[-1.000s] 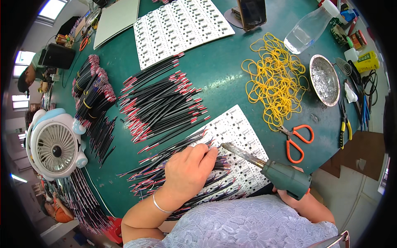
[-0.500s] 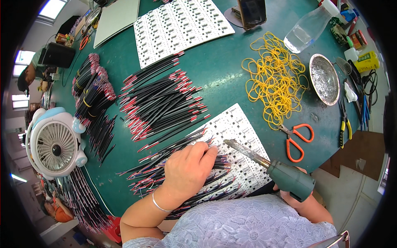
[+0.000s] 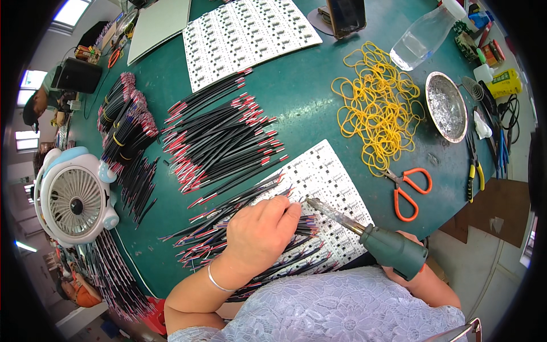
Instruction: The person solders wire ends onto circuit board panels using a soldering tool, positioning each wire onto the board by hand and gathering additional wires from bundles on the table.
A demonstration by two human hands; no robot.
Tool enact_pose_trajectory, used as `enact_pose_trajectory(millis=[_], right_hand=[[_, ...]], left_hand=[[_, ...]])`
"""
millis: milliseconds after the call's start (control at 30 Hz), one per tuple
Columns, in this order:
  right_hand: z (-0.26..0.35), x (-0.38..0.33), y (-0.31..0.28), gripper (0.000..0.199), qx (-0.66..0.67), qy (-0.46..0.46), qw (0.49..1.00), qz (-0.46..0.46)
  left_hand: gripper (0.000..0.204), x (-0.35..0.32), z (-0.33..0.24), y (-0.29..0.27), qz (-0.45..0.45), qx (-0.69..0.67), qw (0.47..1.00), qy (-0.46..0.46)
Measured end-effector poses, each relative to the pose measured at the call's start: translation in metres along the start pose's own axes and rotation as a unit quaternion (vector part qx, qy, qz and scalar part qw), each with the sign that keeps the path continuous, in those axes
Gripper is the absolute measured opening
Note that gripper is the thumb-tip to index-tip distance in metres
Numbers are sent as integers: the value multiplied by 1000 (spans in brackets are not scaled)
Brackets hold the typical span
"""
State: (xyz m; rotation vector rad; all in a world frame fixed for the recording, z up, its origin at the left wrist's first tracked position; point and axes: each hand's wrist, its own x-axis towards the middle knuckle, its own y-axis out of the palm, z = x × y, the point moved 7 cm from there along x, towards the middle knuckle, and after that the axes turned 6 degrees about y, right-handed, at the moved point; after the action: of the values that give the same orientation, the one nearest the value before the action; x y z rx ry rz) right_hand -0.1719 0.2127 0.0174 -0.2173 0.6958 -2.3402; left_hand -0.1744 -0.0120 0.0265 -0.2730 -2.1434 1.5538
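Observation:
My left hand (image 3: 259, 228) is closed in a pinch over a white circuit-board panel (image 3: 322, 171), with thin wire at its fingertips; the exact grip is partly hidden. Under and around that hand lie black-sleeved wires (image 3: 196, 242) with red and white ends, spread across the panel. My right hand (image 3: 407, 271), partly hidden, grips a dark green pistol-shaped tool (image 3: 393, 248) with a long metal barrel, a soldering gun or a heat gun. Its worn tip is just right of my left fingertips, over the panel; contact cannot be made out.
Beyond my left hand lies a pile of black wires (image 3: 222, 142), with bundled wires (image 3: 128, 122) and a fan (image 3: 77, 199) farther left. Rightward are yellow rubber bands (image 3: 379, 108), orange-handled scissors (image 3: 405, 194), a metal bowl (image 3: 446, 108), a bottle (image 3: 421, 43) and pliers (image 3: 473, 171).
The green tool has shifted slightly left and toward me, its tip a little nearer to my left fingertips. My left hand stays nearly in place, still pinched.

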Motion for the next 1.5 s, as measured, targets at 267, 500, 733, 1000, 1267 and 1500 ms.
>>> enact_pose_trajectory(millis=[267,500,733,1000,1267,1500], right_hand=[[-23,-25,4,34,168,137,975,-39],[-33,-35,7,75,289,236,924,-80],[-31,-41,-1,27,217,184,957,-57],[-17,-35,1,28,112,128,985,-9],[-16,-29,5,28,112,100,989,6],[-7,-24,4,26,105,63,992,-13]], left_hand=[[23,1,-6,-2,42,14,999,-12],[30,-2,-7,-31,-35,-92,995,-16],[36,-9,-13,-11,26,-84,989,-123],[39,-15,-18,4,24,-58,995,-73],[40,-16,-14,7,-2,-73,994,-75],[36,-14,-14,9,11,-75,995,-70]])
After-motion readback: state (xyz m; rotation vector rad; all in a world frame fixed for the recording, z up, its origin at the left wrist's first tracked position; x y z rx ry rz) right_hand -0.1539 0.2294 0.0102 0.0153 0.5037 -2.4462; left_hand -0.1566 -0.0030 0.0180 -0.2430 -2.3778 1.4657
